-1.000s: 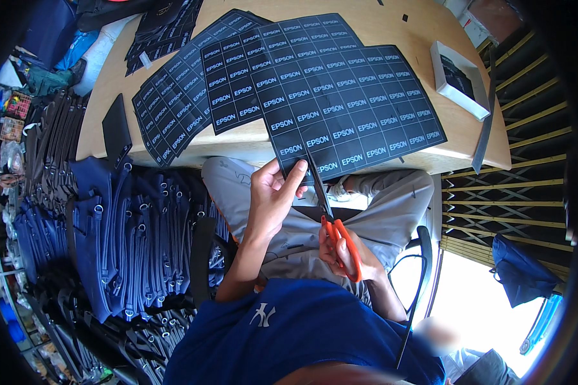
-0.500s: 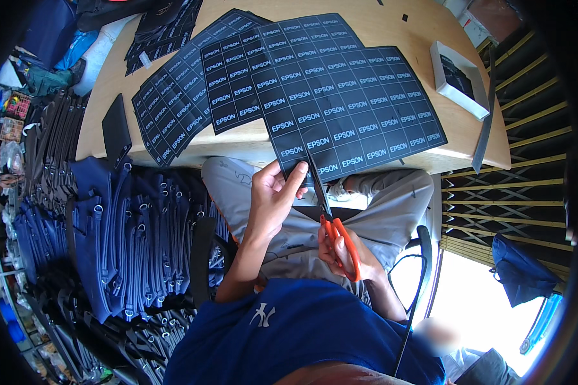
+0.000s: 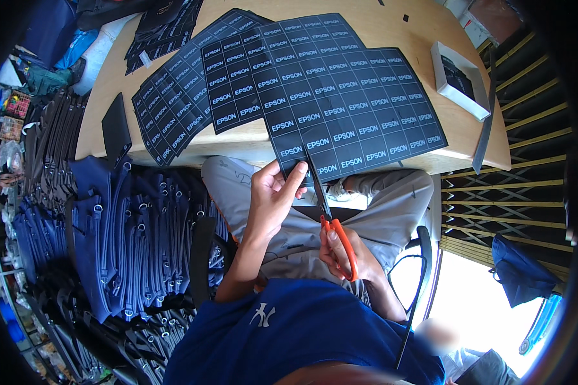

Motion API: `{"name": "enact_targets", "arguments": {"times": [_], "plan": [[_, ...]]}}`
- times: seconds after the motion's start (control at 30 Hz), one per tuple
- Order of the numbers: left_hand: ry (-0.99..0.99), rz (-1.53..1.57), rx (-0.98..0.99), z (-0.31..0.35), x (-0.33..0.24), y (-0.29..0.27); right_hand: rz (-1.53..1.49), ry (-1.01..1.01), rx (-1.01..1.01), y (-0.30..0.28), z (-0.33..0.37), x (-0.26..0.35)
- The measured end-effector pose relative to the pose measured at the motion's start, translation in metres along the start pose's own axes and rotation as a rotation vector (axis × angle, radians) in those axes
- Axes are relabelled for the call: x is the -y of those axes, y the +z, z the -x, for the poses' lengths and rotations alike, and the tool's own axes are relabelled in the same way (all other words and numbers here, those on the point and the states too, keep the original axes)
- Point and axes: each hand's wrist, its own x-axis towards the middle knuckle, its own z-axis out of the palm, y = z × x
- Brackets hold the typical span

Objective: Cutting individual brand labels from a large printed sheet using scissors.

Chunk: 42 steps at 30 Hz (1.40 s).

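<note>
A black sheet printed with a grid of labels [image 3: 359, 109] hangs over the near edge of the table. My left hand [image 3: 276, 196] pinches its lower left corner between thumb and fingers. Orange-handled scissors [image 3: 341, 247] are gripped in my right hand [image 3: 356, 256]. Their dark blades point up and away from me, with the sheet between them just right of my left thumb. The cut line runs upward between two columns of labels. Under and beside this sheet lie more black label sheets [image 3: 180, 96], overlapping on the table.
The wooden table [image 3: 392, 29] has a white box [image 3: 461, 80] with dark pieces at right and a dark strip [image 3: 486, 128] beside it. A black panel [image 3: 115, 128] overhangs the left edge. Stacked blue straps with metal rings [image 3: 128, 237] fill the left. A folding gate [image 3: 507, 186] stands right.
My right hand and the scissor handles have shifted very slightly, and the handles look closer together. The left hand keeps its pinch on the sheet.
</note>
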Motion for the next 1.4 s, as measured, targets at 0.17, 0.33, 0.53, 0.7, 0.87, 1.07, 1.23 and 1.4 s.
{"name": "enact_targets", "arguments": {"times": [0.17, 0.33, 0.53, 0.7, 0.87, 1.07, 1.23, 1.4], "plan": [[0.001, -0.007, 0.001, 0.0, -0.001, -0.002, -0.066, 0.025, 0.008, -0.004, 0.0, -0.002], [-0.012, -0.008, 0.0, -0.003, -0.005, -0.003, -0.004, 0.008, 0.013, -0.005, 0.001, -0.001], [0.083, 0.009, -0.049, -0.013, 0.004, -0.005, 0.006, -0.013, 0.037, -0.003, 0.0, 0.0], [0.113, 0.012, -0.054, -0.012, 0.005, -0.003, -0.036, -0.051, 0.075, -0.005, 0.001, -0.004], [0.095, 0.03, -0.035, -0.006, 0.0, 0.003, -0.075, -0.081, 0.13, -0.007, 0.0, -0.01], [0.053, -0.003, 0.0, -0.001, 0.001, 0.003, -0.077, -0.069, 0.116, -0.008, -0.001, -0.007], [0.065, 0.03, 0.015, -0.001, 0.003, 0.004, -0.046, -0.072, 0.074, -0.005, 0.001, -0.004], [0.077, 0.028, 0.005, -0.001, 0.004, 0.004, -0.01, -0.04, 0.038, 0.003, -0.001, 0.0]]}}
